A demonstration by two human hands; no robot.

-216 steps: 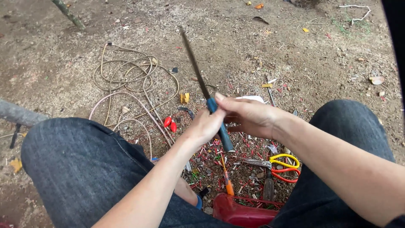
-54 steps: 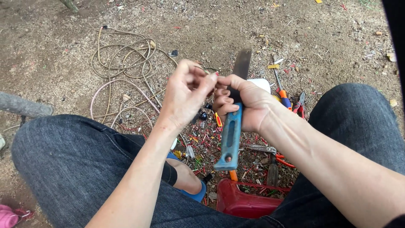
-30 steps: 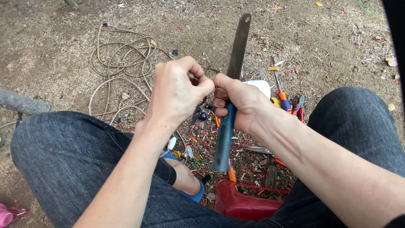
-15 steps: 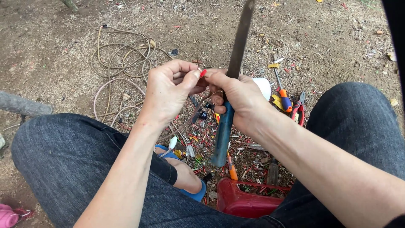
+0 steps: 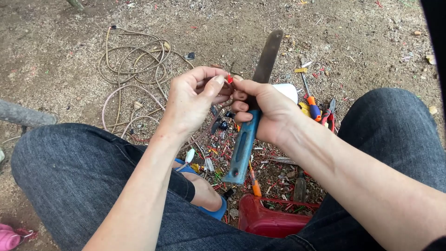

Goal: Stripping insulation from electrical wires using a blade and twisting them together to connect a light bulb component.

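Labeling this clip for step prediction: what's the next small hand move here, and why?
Probably pull the red wire sideways with the left hand while the right hand steadies the knife. Both thumbs pinch the wire beside the blade, which points up and away, and red scraps litter the ground below.

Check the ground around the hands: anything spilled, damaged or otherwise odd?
Yes. Red and yellow wire scraps litter the dirt between the knees. A beige cable lies in a loose tangle. The right hand grips a large knife blade-up, close to the left hand.
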